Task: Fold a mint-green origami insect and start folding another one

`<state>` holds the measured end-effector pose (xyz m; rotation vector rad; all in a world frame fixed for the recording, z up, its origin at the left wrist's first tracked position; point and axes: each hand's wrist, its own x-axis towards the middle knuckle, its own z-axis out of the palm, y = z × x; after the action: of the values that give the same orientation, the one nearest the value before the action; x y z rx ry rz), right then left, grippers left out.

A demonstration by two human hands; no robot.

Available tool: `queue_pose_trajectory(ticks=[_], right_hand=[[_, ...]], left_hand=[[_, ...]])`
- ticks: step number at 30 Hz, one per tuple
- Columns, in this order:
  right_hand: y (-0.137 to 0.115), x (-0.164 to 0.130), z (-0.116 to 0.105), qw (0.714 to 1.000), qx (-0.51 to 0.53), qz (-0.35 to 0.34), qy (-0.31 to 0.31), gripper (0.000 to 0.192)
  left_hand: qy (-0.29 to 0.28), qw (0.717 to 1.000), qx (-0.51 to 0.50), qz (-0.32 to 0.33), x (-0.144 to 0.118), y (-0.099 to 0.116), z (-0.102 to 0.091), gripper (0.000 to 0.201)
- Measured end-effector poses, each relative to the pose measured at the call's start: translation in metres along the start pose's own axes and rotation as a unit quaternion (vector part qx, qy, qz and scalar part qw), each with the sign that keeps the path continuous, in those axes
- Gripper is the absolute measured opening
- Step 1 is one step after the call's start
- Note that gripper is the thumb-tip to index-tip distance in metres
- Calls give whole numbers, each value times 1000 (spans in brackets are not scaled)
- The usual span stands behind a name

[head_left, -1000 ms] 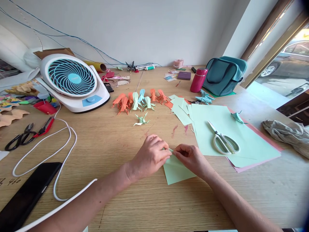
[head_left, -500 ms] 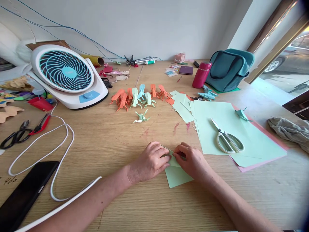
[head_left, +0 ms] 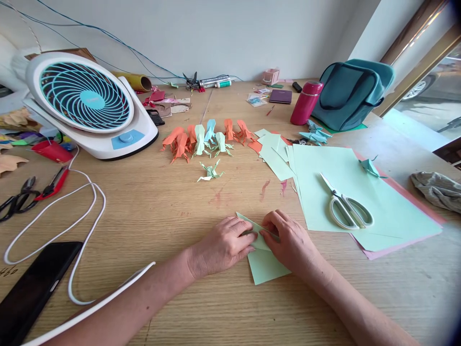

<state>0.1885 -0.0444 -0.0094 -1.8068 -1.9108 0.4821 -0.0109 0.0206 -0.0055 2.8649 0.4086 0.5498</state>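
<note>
A small light green paper sheet (head_left: 264,266) lies on the wooden table (head_left: 173,206) in front of me, its far corner folded over. My left hand (head_left: 223,245) presses flat on the fold from the left. From the right, my right hand (head_left: 290,240) pinches the folded edge with its fingertips. Both hands meet at the crease.
A row of orange, green and blue origami figures (head_left: 203,139) stands beyond, with one small green figure (head_left: 211,172) nearer. White scissors (head_left: 347,209) lie on a stack of green sheets (head_left: 360,192) at right. A fan (head_left: 86,103), white cable (head_left: 82,202), phone (head_left: 32,288), pink bottle (head_left: 306,103) and teal bag (head_left: 351,93) surround.
The paper's lifted corner has been laid down flat and both hands have lowered onto the fold. The camera has tilted slightly.
</note>
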Motion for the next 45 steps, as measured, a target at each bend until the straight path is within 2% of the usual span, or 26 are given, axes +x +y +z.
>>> queue_pose_trajectory(ticks=[5,15,20,28,34,40,42,45], right_hand=[[1,1,0,1000,18,-2,-5,7],[8,1,-9,995,100,3,-31,22],[12,1,-10,994,105,0,-42,22],[11,1,-12,992,120,4,-48,18],[13,0,-22,987,141,-30,-63,25],[16,-5,-41,985,106,-79,-111,29],[12,-15,-42,989,73,-86,-98,28],[3,-38,-34,992,18,-113,-46,28]], left_hand=[[-1,1000,1,15,-1,0,0,24],[-2,999,25,36,-3,0,0,34],[-6,999,31,44,-1,1,-4,27],[-15,996,44,70,-5,-2,0,35],[-21,996,60,70,-5,-1,1,35],[-17,994,72,75,-5,0,2,32],[-15,994,77,74,-5,0,2,30],[-10,994,86,71,-5,1,3,30]])
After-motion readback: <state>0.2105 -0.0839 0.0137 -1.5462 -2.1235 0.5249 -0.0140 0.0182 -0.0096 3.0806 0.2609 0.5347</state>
